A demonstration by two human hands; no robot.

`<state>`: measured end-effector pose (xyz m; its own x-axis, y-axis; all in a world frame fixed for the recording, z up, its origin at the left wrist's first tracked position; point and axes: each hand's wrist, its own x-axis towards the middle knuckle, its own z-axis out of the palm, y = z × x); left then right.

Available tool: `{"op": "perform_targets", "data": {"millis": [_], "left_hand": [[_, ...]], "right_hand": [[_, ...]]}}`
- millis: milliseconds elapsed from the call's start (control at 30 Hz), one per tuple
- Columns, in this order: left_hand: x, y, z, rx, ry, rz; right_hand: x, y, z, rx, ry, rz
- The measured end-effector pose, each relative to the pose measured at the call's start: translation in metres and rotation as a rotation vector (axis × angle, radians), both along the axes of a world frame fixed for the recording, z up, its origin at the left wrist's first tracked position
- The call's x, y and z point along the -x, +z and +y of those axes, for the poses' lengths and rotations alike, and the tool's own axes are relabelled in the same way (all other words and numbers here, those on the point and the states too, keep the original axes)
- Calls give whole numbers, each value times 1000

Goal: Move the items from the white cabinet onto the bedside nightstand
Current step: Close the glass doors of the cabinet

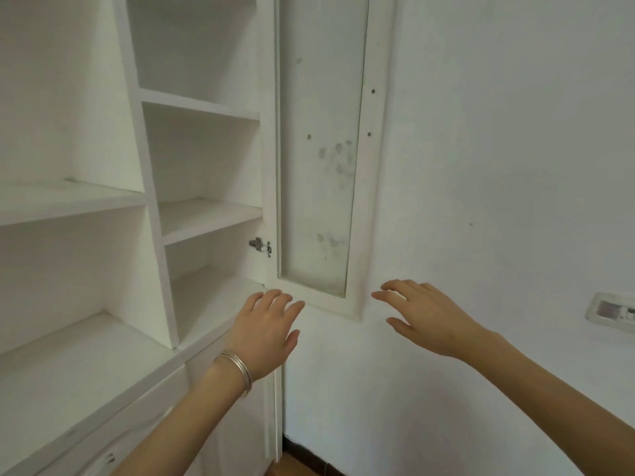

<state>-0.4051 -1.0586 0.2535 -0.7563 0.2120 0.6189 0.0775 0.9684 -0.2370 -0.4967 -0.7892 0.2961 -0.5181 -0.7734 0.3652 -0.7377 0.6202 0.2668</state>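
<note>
The white cabinet (151,214) fills the left half of the view, and the shelves I can see hold nothing. Its narrow door (319,159), with a smudged frosted pane, stands swung open against the wall. My left hand (266,333), a silver bangle on its wrist, hovers with fingers spread just below the door's lower left corner. My right hand (426,317) is also spread and empty, held in the air right of the door's bottom edge. Neither hand touches anything. No items and no nightstand are in view.
A white wall (498,166) takes up the right half. A wall socket plate (611,309) sits at the right edge. A metal hinge (260,246) joins door and cabinet. Drawer fronts (113,438) lie below the cabinet's countertop. A strip of dark skirting and brown floor shows at the bottom.
</note>
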Motion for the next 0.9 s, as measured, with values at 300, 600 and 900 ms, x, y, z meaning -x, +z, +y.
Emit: {"op": "perform_targets", "data": {"millis": [300,600,900], "left_hand": [[105,1,-7,-1,-51,2],[187,6,-15,29,47,55],[276,32,-5,65,98,81]], "right_hand": [[105,8,-24,19,-13,-25],[213,5,-37,-27,95,58],[317,34,-29,94,89,-80]]}}
